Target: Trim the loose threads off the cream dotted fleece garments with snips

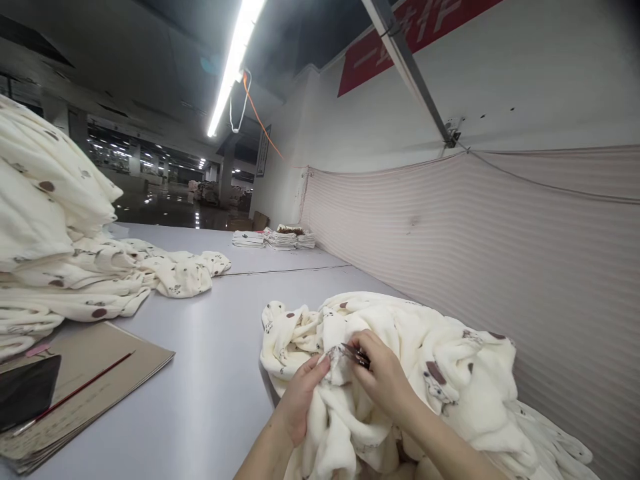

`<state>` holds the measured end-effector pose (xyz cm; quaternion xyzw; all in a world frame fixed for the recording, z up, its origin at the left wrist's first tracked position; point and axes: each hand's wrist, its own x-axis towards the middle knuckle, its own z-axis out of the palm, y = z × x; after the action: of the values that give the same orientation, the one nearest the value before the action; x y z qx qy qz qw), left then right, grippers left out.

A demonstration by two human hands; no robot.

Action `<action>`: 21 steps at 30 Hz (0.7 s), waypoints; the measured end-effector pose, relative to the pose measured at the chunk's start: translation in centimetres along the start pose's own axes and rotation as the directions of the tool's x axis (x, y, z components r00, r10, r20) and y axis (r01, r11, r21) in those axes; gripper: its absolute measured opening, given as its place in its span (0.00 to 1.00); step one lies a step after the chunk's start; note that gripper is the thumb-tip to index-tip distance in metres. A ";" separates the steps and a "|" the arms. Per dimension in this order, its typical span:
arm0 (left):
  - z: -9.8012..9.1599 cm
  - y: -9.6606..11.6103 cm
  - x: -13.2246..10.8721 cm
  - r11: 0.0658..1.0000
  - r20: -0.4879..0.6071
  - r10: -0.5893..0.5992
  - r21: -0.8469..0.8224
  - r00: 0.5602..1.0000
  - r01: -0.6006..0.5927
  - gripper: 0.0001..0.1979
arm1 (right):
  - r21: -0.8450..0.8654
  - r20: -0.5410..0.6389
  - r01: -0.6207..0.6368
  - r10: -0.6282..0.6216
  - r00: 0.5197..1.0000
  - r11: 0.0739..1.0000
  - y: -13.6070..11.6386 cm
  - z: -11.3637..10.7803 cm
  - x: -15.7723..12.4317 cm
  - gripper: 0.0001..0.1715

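A heap of cream plush fabric with brown spots and small printed figures lies bunched at the table's near right. My left hand pinches a fold of it between thumb and fingers. Close beside, my right hand is closed around small dark thread snips. Their pointed blades face left and lie against the held fold, near my left thumb. The palm and fingers of my right hand hide most of the snips' handle.
More cream printed fabric is piled high at the left. Brown cardboard sheets with a red pencil and a black phone-like slab lie at near left. Folded white stacks stand far back. A pinkish striped sheet hangs along the right wall.
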<state>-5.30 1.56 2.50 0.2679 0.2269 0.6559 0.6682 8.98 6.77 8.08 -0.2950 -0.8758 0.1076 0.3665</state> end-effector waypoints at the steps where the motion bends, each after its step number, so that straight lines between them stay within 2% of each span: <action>1: 0.1 0.0 0.0 1.000 0.000 -0.005 -0.001 1.000 0.005 0.14 | 0.014 0.008 -0.009 0.009 1.000 1.000 0.0 0.0 -0.1 0.12; 5: 0.3 -0.2 -0.1 1.000 0.004 -0.013 -0.006 1.000 0.013 0.14 | 0.075 0.061 -0.012 0.007 0.998 0.997 0.2 -0.1 -0.1 0.13; 8: 0.7 -0.2 -0.1 1.000 0.023 -0.018 -0.005 1.000 0.018 0.14 | 0.108 0.019 -0.038 0.036 0.999 0.993 0.2 -0.2 0.0 0.07; 11: 1.1 0.0 0.0 1.000 0.040 -0.016 0.000 0.999 0.016 0.13 | 0.190 -0.020 -0.094 0.100 0.995 0.977 0.1 -0.1 -0.1 0.11; 14: 1.3 0.2 0.1 1.000 0.059 -0.014 -0.001 0.998 0.014 0.13 | 0.380 -0.002 -0.185 0.201 0.980 0.906 0.0 0.1 -0.4 0.15; 18: 1.4 -0.1 0.0 0.999 0.081 -0.021 -0.022 0.996 0.023 0.13 | 0.598 0.119 -0.316 0.308 0.944 0.737 0.0 0.2 -0.4 0.16; 19: 1.3 -0.2 -0.1 0.999 0.084 -0.023 -0.029 0.996 0.026 0.13 | 0.612 0.149 -0.336 0.312 0.938 0.716 0.0 0.0 -0.3 0.15; 21: 1.2 -0.3 -0.1 0.999 0.086 -0.025 -0.043 0.996 0.029 0.13 | 0.578 0.180 -0.338 0.288 0.941 0.743 -0.2 -0.8 -0.2 0.14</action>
<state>-4.26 1.34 3.18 0.2777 0.1873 0.6397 0.6919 9.55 6.47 8.59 -0.3017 -0.7479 0.4509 0.3826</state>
